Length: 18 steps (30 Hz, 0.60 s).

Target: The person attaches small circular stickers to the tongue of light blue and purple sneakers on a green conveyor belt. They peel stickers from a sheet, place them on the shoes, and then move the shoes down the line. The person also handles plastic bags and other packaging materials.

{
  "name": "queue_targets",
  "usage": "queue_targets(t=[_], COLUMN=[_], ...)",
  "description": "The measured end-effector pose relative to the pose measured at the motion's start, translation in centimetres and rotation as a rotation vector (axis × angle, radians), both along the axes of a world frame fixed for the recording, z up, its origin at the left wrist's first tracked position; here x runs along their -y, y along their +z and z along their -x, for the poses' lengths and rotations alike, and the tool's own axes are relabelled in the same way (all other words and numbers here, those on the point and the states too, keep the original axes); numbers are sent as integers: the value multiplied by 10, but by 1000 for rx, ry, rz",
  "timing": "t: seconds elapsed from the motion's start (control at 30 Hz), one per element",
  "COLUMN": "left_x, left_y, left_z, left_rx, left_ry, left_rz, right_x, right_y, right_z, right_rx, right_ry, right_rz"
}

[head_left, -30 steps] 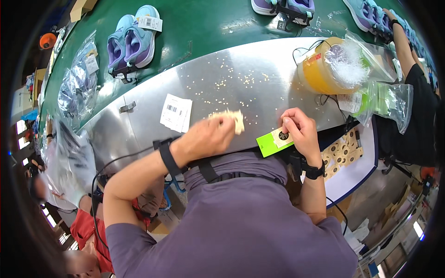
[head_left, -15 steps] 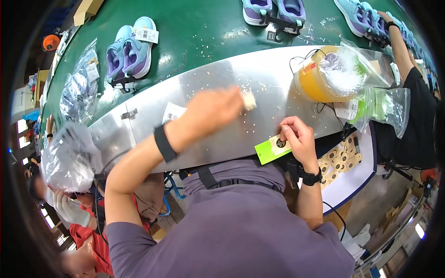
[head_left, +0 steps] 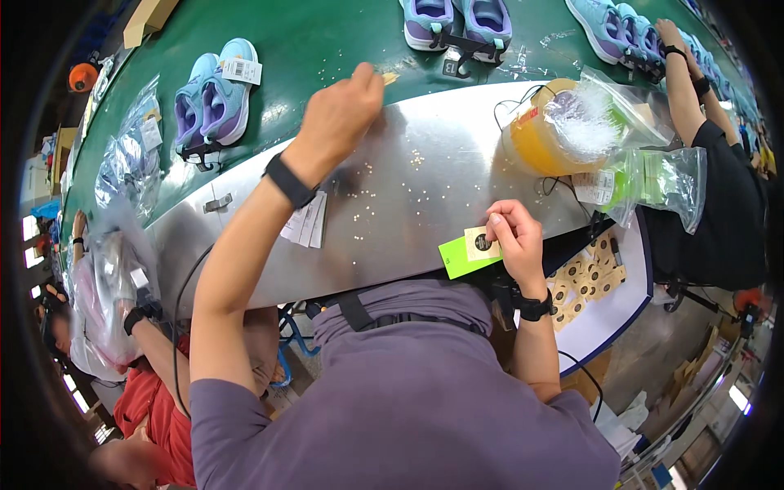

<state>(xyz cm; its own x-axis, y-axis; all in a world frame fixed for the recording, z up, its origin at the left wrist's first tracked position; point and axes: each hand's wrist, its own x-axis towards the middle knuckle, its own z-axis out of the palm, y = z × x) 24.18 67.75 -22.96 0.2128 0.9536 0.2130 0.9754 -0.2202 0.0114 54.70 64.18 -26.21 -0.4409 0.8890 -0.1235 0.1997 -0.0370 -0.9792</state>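
My right hand (head_left: 518,241) pinches a bright green tag (head_left: 457,260) together with a small kraft-coloured card (head_left: 480,243) bearing a dark round mark. Both stick out to the left of my fingers, over the near edge of the metal table (head_left: 408,208). My left hand (head_left: 341,110) is closed at the table's far edge, beside the green belt (head_left: 327,45). A small cream-coloured piece (head_left: 390,79) shows at its fingertips; its kind is hard to make out. Tiny pale dots lie scattered on the metal. White labels (head_left: 307,222) lie under my left forearm.
Blue and purple shoes (head_left: 214,102) sit on the belt, with another pair (head_left: 457,24) farther right. A yellow tape roll (head_left: 539,139) and a plastic bag of green tags (head_left: 661,184) stand right. A white tray (head_left: 600,314) holds kraft cards. Co-workers flank me.
My left hand has swung up and left, from above the middle of the metal table to its far edge, with the cream piece. My right hand keeps its hold on the tag and card.
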Motion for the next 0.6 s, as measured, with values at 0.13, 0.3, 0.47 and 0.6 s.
queue_targets(t=[0.13,0.3,0.47,0.6], left_x=[59,80,-13,-14], left_y=[8,-18,-31,-1], left_z=[-5,-46,-11,-9], left_rx=[339,351,153,145], left_ry=[-483,-424,-7,19], left_rz=[248,249,58,-13], right_x=[-1,-1,-2,-3], right_y=[-3,-6,-8,-11], right_z=[0,-1,0,-5], right_rx=[61,83,47,71], right_ry=[-1,-4,-1,-22], right_rz=[-8,-21,-30,-41])
